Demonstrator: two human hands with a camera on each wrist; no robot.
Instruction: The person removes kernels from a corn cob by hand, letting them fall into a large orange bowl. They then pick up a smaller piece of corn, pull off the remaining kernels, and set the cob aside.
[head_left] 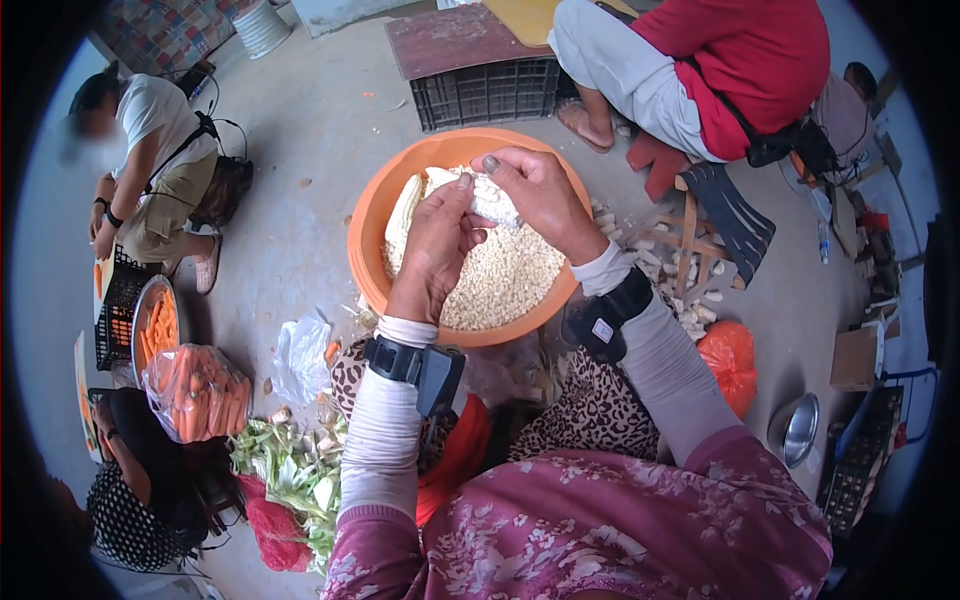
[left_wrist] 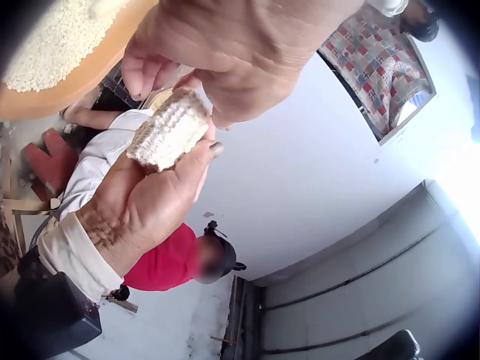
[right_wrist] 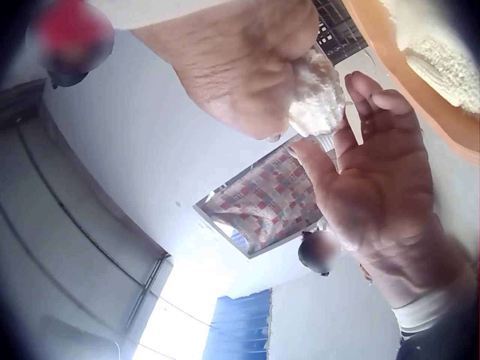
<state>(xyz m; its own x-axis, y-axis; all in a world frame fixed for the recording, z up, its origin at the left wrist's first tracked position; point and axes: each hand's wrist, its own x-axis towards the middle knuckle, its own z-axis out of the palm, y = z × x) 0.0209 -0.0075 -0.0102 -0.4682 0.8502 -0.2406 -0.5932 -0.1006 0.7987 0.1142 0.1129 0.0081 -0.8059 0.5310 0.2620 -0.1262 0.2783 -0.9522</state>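
A whitish corn cob point(head_left: 493, 203) is held above an orange basin point(head_left: 364, 255) with loose kernels point(head_left: 505, 285) in it. My right hand point(head_left: 545, 198) curls round the cob; in the left wrist view the right hand point(left_wrist: 142, 199) has its thumb along the cob's side point(left_wrist: 171, 131). The left hand point(head_left: 438, 240) pinches the cob's near end between thumb and forefinger. The right wrist view shows the left palm point(right_wrist: 379, 176) facing the camera, its other fingers loosely bent. Another ear of corn point(head_left: 403, 215) lies at the basin's left side.
Stripped cobs point(head_left: 695, 318) litter the floor right of the basin, near a red bag point(head_left: 728, 365). Husks point(head_left: 300, 480) and bagged carrots point(head_left: 197, 393) lie left. A black crate point(head_left: 485, 95) stands beyond the basin. People sit at the upper left, lower left and upper right.
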